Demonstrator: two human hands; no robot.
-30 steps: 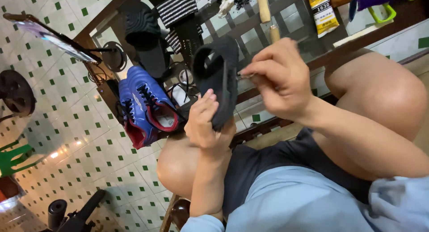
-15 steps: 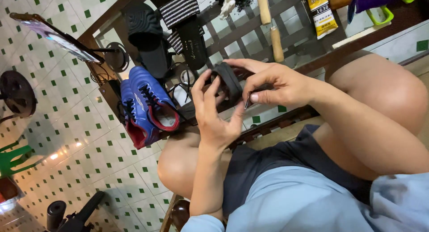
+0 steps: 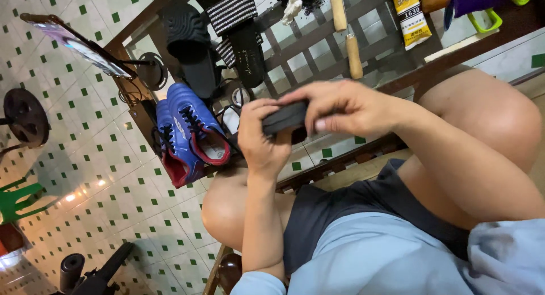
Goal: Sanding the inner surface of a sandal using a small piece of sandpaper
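Note:
Both my hands hold one flat black insole-like piece above my knees. My left hand grips its near end from below, thumb and fingers curled round it. Across its top my right hand lies with fingers pressed over the piece, which is mostly hidden by them. Just to the left stands a pair of blue sports shoes with red lining on the edge of a glass-topped table.
On the table lie black sandals, a striped black-and-white cloth, a wooden-handled tool and a yellow packet. A phone sits on a stand at the left. Green-dotted white floor tiles, a green stool.
The black piece was held upright and open a second ago; my hands have since turned it flat and closed over it, my right hand moving left across its top.

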